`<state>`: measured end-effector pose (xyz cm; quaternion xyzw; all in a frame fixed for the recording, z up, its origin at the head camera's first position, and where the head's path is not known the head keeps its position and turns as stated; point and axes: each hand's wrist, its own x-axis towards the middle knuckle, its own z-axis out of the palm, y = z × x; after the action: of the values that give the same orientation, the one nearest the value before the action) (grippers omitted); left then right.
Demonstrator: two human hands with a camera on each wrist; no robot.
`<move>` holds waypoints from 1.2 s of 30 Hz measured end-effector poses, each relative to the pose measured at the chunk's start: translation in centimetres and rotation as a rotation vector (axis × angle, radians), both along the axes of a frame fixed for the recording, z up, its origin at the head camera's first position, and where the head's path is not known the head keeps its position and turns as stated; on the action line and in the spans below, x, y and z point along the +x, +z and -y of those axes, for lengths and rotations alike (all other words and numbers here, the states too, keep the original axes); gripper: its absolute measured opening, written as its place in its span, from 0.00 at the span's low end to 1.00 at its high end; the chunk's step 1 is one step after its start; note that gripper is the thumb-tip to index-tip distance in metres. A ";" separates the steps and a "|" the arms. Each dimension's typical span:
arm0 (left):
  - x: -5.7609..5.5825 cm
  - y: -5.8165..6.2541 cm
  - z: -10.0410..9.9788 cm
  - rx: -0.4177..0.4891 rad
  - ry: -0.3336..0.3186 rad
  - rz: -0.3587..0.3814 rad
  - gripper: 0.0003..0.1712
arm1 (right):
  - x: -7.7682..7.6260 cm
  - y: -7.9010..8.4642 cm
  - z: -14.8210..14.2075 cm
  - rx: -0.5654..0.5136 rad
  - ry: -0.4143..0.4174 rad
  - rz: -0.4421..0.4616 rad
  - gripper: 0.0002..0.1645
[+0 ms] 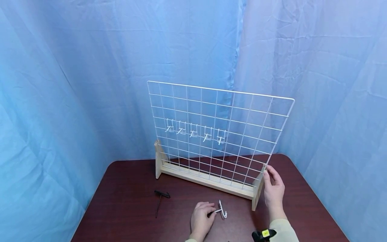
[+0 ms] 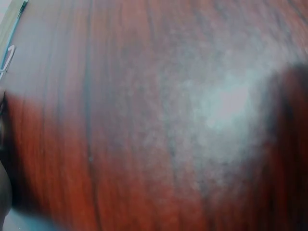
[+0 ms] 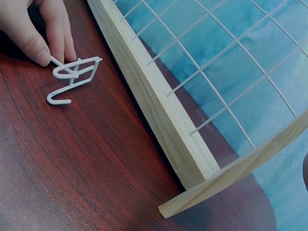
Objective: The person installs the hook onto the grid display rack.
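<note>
My left hand [image 1: 202,218] pinches a white wire hook [image 1: 223,210] by its straight prong, just above the table. In the right wrist view the thumb and fingers [image 3: 42,57] grip that prong, and the hook's bent wire ends point away from the hand. A white wire grid [image 1: 239,117] stands upright in a wooden stand [image 1: 208,180]. Several white hooks [image 1: 193,131] hang in a row on the grid. My right hand [image 1: 274,188] holds the top of the stand's right end piece, thumb in front; its other fingers are partly hidden behind.
A black hook [image 1: 162,194] lies on the dark red wooden table [image 1: 127,188], left of the left hand. Blue curtains [image 1: 90,84] hang behind and at both sides of the table. A black strap with a yellow label [image 1: 265,233] is on the right wrist.
</note>
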<state>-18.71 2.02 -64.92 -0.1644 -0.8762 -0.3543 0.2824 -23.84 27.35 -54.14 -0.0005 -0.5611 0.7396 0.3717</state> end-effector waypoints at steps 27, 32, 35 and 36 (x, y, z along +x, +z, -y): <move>-0.5 2.0 -0.4 0.154 0.078 0.055 0.08 | 0.1 0.0 0.0 0.017 -0.023 0.070 0.18; -0.6 2.3 -0.4 0.176 0.074 0.111 0.10 | 0.1 -0.1 0.0 0.023 -0.023 0.062 0.18; -0.6 2.2 -0.3 0.200 0.062 0.123 0.11 | 0.1 0.0 -0.1 0.020 -0.018 0.069 0.18; -0.6 2.2 -0.3 0.203 0.062 0.122 0.11 | 0.1 0.0 -0.1 0.017 -0.017 0.071 0.18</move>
<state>-19.27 2.36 -62.74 -0.0861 -0.8560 -0.4415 0.2548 -23.70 27.41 -54.10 -0.0286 -0.5803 0.7310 0.3577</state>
